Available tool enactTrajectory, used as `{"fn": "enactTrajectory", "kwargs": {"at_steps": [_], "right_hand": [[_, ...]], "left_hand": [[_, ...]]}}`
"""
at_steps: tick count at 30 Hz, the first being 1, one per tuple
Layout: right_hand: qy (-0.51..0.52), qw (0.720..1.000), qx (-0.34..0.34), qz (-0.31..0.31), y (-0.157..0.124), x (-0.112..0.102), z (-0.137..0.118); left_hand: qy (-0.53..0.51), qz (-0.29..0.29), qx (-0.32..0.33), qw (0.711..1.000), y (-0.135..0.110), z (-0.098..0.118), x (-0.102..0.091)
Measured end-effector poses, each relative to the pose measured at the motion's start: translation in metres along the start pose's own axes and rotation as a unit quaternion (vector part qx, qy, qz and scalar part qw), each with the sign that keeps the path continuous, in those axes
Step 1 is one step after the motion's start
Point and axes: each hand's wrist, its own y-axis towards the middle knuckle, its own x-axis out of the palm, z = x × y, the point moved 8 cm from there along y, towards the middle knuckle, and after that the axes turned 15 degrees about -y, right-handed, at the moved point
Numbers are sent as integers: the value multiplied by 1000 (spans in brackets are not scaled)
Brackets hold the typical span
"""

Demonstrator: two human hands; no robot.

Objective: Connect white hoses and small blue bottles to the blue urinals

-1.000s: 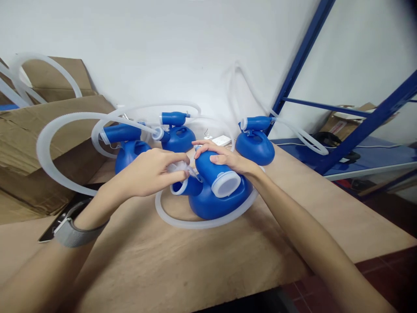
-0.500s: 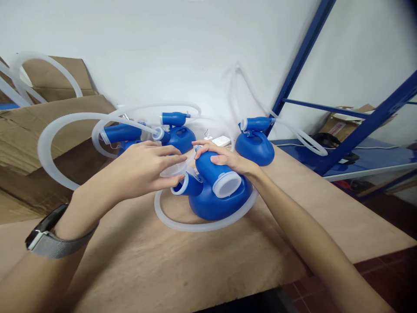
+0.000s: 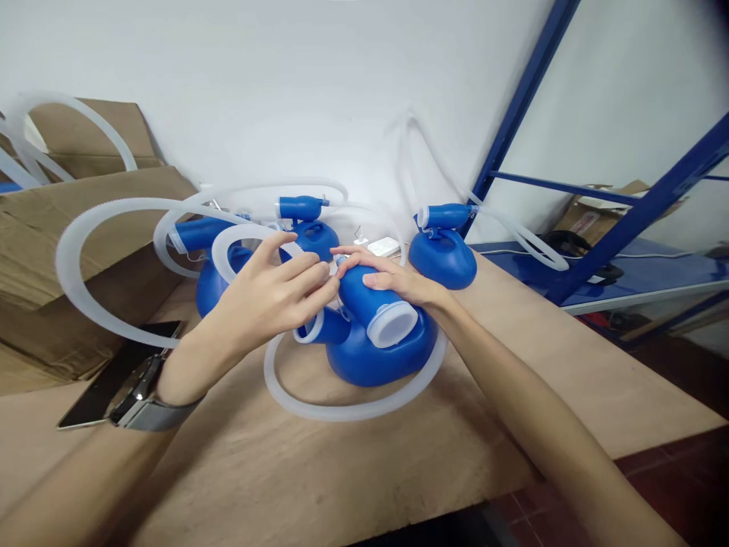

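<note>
In the head view, a blue plastic urinal bottle lies on the wooden table in front of me. Its neck points left. On top rests a blue cylindrical receiver with a whitish translucent lid facing me. My right hand wraps over this receiver, with the fingertips near its narrow end. My left hand is closed on a translucent ribbed tube, close to that narrow end. Its fingers hide most of the join, so I cannot tell whether tube and receiver are connected.
More blue bottles with receivers and tubes stand behind: one at right, one at centre, another at left. A cardboard box is on the left, a dark flat phone-like device before it. Blue shelving stands right.
My left hand has turned and its fingers have curled in, bringing the tube toward the receiver's narrow end. A loop of tube now shows above that hand. My right hand stays in place.
</note>
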Motion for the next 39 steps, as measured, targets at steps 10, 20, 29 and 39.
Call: {"fn": "enactTrajectory", "kwargs": {"at_steps": [10, 20, 29, 39], "right_hand": [[11, 1000, 1, 1, -2, 0, -2], [-5, 999, -11, 47, -6, -9, 1], [18, 997, -22, 70, -8, -11, -7], [157, 985, 16, 65, -8, -6, 2]], "left_hand": [[-12, 83, -258, 963, -15, -29, -14], [-321, 33, -390, 862, -18, -49, 18], [-351, 64, -401, 844, -17, -42, 25], [-327, 105, -393, 853, -13, -34, 19]]}}
